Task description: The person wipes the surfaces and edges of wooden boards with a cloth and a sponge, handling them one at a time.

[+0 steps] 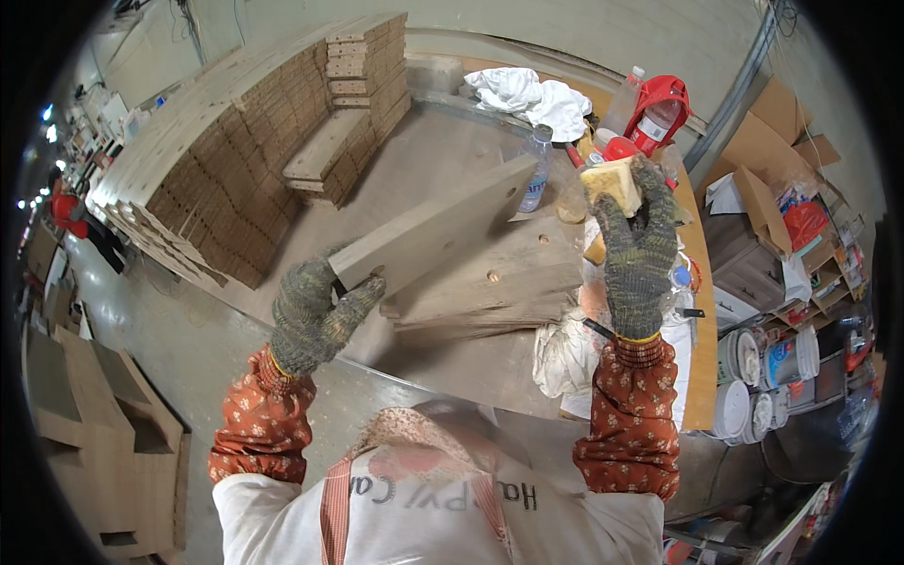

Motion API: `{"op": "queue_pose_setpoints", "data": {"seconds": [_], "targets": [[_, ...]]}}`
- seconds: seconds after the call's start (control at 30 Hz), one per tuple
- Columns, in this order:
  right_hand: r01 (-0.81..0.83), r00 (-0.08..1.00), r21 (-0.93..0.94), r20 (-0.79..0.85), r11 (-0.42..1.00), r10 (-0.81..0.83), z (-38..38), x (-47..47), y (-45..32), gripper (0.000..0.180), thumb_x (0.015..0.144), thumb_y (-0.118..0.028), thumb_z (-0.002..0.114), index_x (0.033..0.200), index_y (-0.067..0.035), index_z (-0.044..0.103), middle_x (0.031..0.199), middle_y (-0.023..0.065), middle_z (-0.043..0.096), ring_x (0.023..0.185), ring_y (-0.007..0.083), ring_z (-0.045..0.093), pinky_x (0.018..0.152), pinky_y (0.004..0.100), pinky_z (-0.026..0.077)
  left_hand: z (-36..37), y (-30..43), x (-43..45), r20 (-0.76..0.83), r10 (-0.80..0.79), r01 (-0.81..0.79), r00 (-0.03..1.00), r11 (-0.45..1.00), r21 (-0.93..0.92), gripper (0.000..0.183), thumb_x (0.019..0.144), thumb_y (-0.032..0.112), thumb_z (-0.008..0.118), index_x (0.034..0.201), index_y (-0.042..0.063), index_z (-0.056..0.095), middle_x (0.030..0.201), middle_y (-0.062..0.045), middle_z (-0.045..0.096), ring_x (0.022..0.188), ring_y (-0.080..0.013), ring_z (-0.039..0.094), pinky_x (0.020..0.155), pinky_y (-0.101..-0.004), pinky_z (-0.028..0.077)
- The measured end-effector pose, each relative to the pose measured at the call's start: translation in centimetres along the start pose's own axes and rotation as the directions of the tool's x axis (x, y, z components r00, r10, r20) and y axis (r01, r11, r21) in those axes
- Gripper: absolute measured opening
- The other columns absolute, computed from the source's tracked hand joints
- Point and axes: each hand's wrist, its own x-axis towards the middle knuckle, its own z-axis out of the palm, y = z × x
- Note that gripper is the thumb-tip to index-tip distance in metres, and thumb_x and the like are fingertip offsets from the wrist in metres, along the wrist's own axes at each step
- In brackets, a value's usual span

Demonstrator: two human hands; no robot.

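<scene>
My left hand (314, 311), in a grey knitted work glove, grips the near end of a wood-grain board (438, 229) with round holes. The board is raised and tilted, its far end close to a plastic water bottle (538, 166). Below it, more drilled boards (487, 293) lie in a low stack on the table. My right hand (639, 247), gloved the same way, holds a yellowish sponge-like block (613, 185) above the cluttered right side of the table. A crumpled white cloth (565, 353) lies by the right wrist.
Tall stacks of boards (233, 169) fill the table's left and back. White rags (533, 99), a red bag (667, 99) and bottles crowd the back right corner. Paint buckets (731, 409) and cardboard boxes (763, 155) stand to the right. A person (70, 215) is far left.
</scene>
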Motion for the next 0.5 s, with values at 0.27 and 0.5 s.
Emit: {"op": "queue_pose_setpoints", "data": {"seconds": [0.27,0.5], "targets": [[-0.069,0.998,0.016,0.013,0.997,0.069,0.0,0.1,0.1,0.052,0.087,-0.002,0.069,0.135,0.001,0.048,0.132,0.0137,0.054,0.118,0.0217,0.056,0.099,0.0335,0.048,-0.5,1.6,0.8,0.215,0.374,-0.431,0.902,0.801,0.416,0.047,0.082,0.010,0.069,0.127,0.006,0.059,0.119,-0.015,0.065,0.104,-0.0297,0.063,0.087,-0.0405,0.051],[-0.109,0.993,-0.114,0.037,0.987,0.114,-1.7,-2.6,1.0,0.050,0.088,-0.003,0.068,0.134,0.003,0.049,0.132,0.0146,0.054,0.119,0.0234,0.055,0.102,0.0349,0.045,-1.6,0.0,3.0,0.462,0.392,-0.505,0.796,0.850,0.149,0.043,0.088,0.015,0.063,0.130,0.010,0.061,0.140,-0.012,0.053,0.133,-0.0320,0.046,0.110,-0.0448,0.037]]}}
